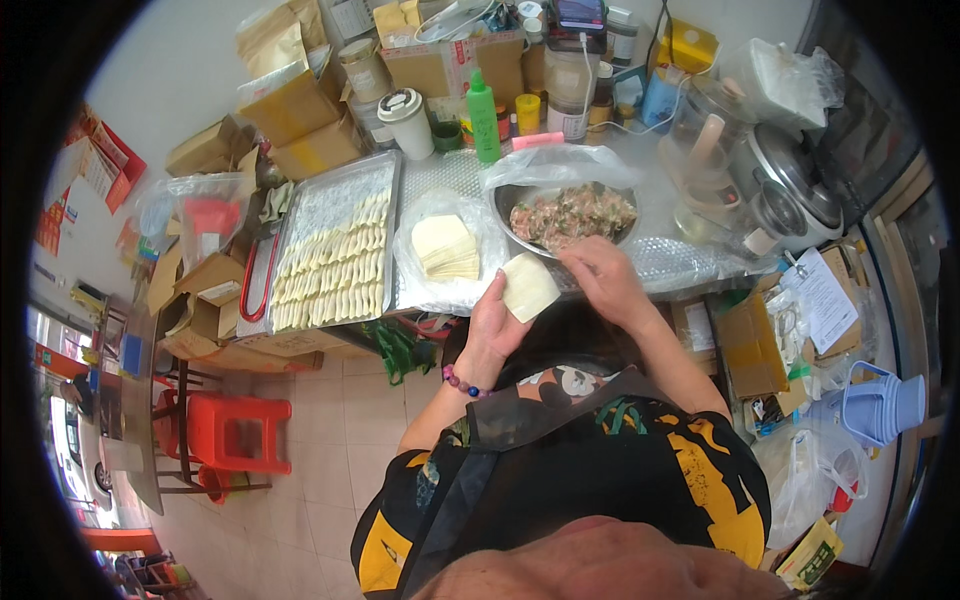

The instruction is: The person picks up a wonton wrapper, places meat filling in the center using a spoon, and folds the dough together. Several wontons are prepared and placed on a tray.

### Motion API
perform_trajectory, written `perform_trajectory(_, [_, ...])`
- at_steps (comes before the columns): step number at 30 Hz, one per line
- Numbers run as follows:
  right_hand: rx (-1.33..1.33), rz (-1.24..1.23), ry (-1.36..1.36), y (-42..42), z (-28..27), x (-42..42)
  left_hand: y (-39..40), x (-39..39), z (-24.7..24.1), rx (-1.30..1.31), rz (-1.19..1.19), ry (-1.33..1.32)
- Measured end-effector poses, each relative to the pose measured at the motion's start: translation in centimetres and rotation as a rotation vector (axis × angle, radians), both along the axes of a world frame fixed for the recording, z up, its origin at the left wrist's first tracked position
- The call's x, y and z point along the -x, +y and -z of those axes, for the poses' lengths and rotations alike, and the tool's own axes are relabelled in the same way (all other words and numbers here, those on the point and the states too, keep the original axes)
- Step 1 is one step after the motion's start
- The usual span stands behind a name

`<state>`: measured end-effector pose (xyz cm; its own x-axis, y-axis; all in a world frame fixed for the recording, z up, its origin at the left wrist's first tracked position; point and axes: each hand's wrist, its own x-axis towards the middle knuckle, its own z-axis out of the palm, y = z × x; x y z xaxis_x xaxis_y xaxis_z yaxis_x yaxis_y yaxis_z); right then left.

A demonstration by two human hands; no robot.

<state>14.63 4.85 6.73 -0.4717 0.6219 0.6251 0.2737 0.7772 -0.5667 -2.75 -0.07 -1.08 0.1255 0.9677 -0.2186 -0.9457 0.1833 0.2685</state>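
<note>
A square dough wrapper [531, 289] lies flat in my left hand [491, 326], held between thumb and fingers. My right hand [606, 276] is at the near rim of a metal bowl [501, 219], its fingers curled. Whether a thin tool is in those fingers cannot be made out. Minced meat filling [574, 214] with green bits is heaped in the bowl. Left of the bowl, a stack of square wrappers [448, 251] rests on a clear plastic bag [409, 281]. Farther left, a floured metal tray [330, 187] holds tight rows of folded dumplings [330, 281].
Behind the bowl stand a green bottle [484, 120], a white lidded cup [406, 120] and a cardboard box [450, 67]. A clear pitcher [701, 142] and a rice cooker [795, 176] occupy the right side. A red stool [238, 427] stands on the tiled floor at left.
</note>
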Motion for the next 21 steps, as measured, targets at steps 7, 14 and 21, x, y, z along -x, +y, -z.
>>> perform_trajectory(7, [0.138, 0.067, 0.017, 0.2, -0.1, -1.1, 0.1, 0.0, -0.1, 0.041, -0.038, 0.030])
perform_trajectory(14, [-0.026, 0.180, -0.012, 0.5, -0.2, -1.4, 0.4, -0.3, -0.1, 0.113, -0.098, 0.042])
perform_trajectory(21, [0.022, 0.109, -0.033, 0.3, 0.0, -0.9, 0.5, -0.4, 0.8, 0.094, -0.091, 0.033])
